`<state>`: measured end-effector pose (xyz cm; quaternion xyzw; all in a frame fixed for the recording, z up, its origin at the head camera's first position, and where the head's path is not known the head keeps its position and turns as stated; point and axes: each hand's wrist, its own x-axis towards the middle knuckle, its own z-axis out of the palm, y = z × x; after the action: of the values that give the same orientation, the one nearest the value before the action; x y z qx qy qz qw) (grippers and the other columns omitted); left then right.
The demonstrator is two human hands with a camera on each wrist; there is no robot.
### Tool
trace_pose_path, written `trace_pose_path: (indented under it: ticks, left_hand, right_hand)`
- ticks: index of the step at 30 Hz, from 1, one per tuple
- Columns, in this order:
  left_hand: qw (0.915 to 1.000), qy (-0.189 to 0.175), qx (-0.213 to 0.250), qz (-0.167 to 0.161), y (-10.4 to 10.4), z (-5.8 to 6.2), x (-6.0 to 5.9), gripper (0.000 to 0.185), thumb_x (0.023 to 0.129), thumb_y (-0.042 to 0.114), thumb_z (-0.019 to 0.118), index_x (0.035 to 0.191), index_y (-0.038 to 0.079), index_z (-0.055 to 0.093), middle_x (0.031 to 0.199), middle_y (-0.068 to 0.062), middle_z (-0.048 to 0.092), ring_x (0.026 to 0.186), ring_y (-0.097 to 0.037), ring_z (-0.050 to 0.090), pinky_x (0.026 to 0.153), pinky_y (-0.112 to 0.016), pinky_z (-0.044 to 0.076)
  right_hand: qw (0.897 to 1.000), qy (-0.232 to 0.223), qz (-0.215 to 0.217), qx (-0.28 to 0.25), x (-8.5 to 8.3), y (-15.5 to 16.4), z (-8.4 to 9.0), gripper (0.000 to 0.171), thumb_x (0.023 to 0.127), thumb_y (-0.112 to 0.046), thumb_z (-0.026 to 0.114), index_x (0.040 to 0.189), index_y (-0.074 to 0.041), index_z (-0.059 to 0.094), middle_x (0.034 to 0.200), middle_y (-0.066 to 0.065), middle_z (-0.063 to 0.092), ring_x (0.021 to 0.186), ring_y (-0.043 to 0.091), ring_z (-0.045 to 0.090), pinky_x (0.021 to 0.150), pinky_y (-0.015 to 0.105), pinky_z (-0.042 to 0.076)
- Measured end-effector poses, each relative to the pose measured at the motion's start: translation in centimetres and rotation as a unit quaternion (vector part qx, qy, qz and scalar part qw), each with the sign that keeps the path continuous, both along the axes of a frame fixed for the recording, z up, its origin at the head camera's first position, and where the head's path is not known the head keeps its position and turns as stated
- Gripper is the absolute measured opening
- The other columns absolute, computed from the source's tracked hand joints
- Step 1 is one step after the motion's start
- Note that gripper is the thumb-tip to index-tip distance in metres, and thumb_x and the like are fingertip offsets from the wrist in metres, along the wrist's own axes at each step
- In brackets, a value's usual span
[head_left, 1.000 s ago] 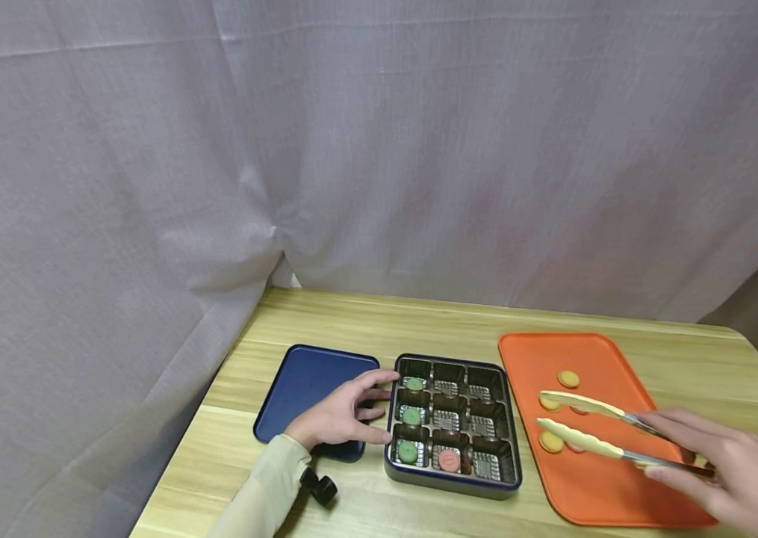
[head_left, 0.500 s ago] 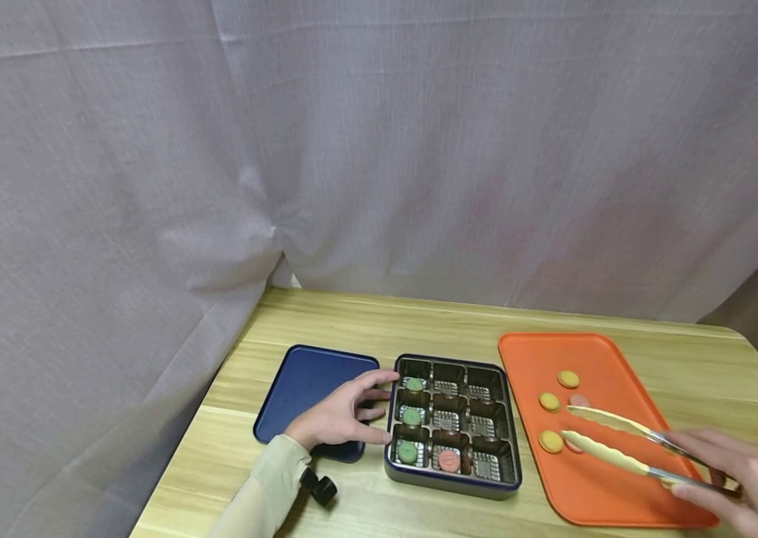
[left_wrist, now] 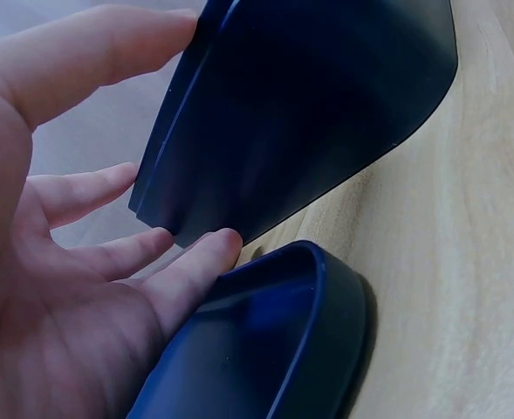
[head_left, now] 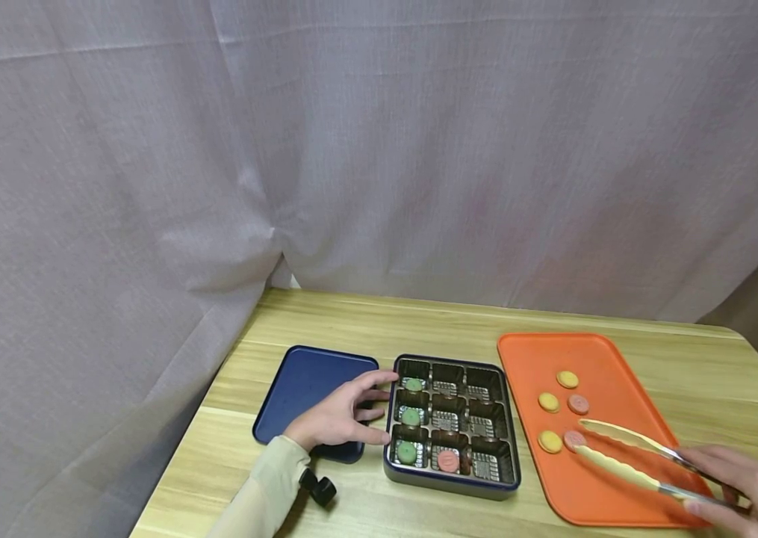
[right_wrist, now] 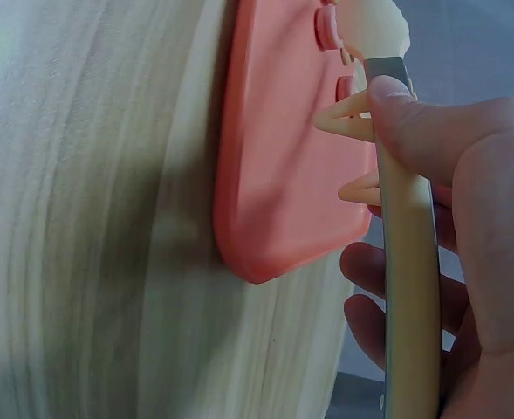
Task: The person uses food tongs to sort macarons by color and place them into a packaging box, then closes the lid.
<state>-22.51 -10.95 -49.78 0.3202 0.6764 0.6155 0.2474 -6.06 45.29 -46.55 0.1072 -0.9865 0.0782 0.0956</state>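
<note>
My right hand [head_left: 744, 482] holds a pair of tongs [head_left: 620, 469] with pale yellow scalloped tips, spread apart and holding nothing, over the orange tray [head_left: 594, 504]. The lower tip overlaps a pink macaron [head_left: 574, 440] on the tray. Another pink macaron [head_left: 578, 404] and several yellow macarons [head_left: 550, 441] lie nearby. My left hand [head_left: 345, 415] rests its spread fingertips against the left side of a dark blue box [head_left: 452, 486] with a compartmented insert. Green macarons [head_left: 408, 453] fill its left column; one pink macaron [head_left: 448, 460] sits in the front middle compartment.
A dark blue lid [head_left: 314, 381] lies left of the box, partly under my left hand. The wooden table [head_left: 419, 317] ends at a grey curtain [head_left: 419, 187] behind. The tray stands close to the box's right side.
The tongs in my right hand have moved right and toward me, uncovering the pink macarons and the yellow ones beside them. My left hand stays against the box.
</note>
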Motion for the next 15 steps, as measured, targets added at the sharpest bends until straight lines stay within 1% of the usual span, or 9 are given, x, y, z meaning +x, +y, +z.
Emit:
trace_pose_path:
  ticks: [1, 4, 6, 8, 11, 13, 15]
  left_hand:
    - [1.0000, 0.001, 0.000, 0.000, 0.0, -0.1, 0.0, 0.095, 0.083, -0.003, 0.085, 0.162, 0.003, 0.032, 0.166, -0.020, 0.033, 0.147, -0.041, 0.042, 0.120, -0.044, 0.045]
    - [1.0000, 0.002, -0.002, 0.000, 0.0, -0.2, -0.1, 0.094, 0.084, -0.002, 0.085, 0.162, 0.003, 0.032, 0.166, -0.020, 0.032, 0.147, -0.040, 0.042, 0.119, -0.044, 0.045]
    - [1.0000, 0.003, -0.003, 0.000, 0.0, -0.2, -0.1, 0.094, 0.084, -0.002, 0.085, 0.162, 0.003, 0.032, 0.166, -0.020, 0.032, 0.147, -0.040, 0.042, 0.119, -0.044, 0.045]
    - [1.0000, 0.003, -0.003, -0.001, 0.0, -0.2, -0.1, 0.094, 0.085, -0.002, 0.085, 0.162, 0.003, 0.032, 0.167, -0.020, 0.032, 0.147, -0.040, 0.042, 0.120, -0.045, 0.045]
    - [1.0000, 0.004, -0.003, -0.001, 0.0, -0.2, -0.1, 0.094, 0.085, -0.002, 0.085, 0.162, 0.003, 0.032, 0.167, -0.020, 0.032, 0.147, -0.040, 0.042, 0.120, -0.045, 0.045]
    - [1.0000, 0.004, -0.003, -0.002, 0.0, -0.1, -0.1, 0.094, 0.085, -0.002, 0.085, 0.162, 0.003, 0.032, 0.167, -0.020, 0.032, 0.147, -0.040, 0.042, 0.120, -0.046, 0.045]
    - [1.0000, 0.004, -0.004, -0.001, 0.0, -0.1, -0.1, 0.094, 0.085, -0.002, 0.085, 0.162, 0.004, 0.032, 0.167, -0.020, 0.032, 0.147, -0.040, 0.042, 0.120, -0.046, 0.045]
  right_hand:
    - [1.000, 0.006, 0.006, 0.001, 0.0, 0.0, -0.1, 0.060, 0.073, -0.035, 0.096, 0.120, -0.005, 0.076, 0.099, -0.016, 0.059, 0.062, -0.008, 0.032, 0.047, 0.017, 0.029]
    - [1.000, 0.002, 0.010, 0.010, 0.0, 0.0, -0.3, 0.061, 0.073, -0.038, 0.096, 0.120, -0.006, 0.076, 0.094, -0.019, 0.053, 0.062, -0.008, 0.030, 0.048, 0.017, 0.027]
    - [1.000, -0.013, 0.005, 0.017, -0.1, -0.1, -0.3, 0.061, 0.075, -0.041, 0.095, 0.122, -0.007, 0.076, 0.095, -0.017, 0.054, 0.063, -0.008, 0.031, 0.050, 0.018, 0.026]
    - [0.999, -0.046, -0.006, 0.028, -0.3, -0.1, -0.1, 0.063, 0.078, -0.046, 0.091, 0.125, -0.007, 0.075, 0.100, -0.014, 0.058, 0.065, -0.007, 0.033, 0.053, 0.019, 0.028]
    - [0.995, -0.089, -0.021, 0.049, -0.7, -0.3, 0.2, 0.068, 0.080, -0.054, 0.087, 0.128, -0.008, 0.075, 0.113, -0.004, 0.066, 0.071, -0.008, 0.041, 0.056, 0.019, 0.036]
    - [0.991, -0.113, -0.029, 0.061, -1.0, -0.4, 0.5, 0.072, 0.080, -0.060, 0.084, 0.130, -0.009, 0.074, 0.118, 0.000, 0.068, 0.076, -0.006, 0.049, 0.059, 0.020, 0.043]
    - [0.988, -0.129, -0.036, 0.071, -1.2, -0.5, 0.6, 0.075, 0.080, -0.064, 0.082, 0.131, -0.010, 0.074, 0.120, 0.001, 0.069, 0.081, -0.002, 0.057, 0.061, 0.021, 0.049]
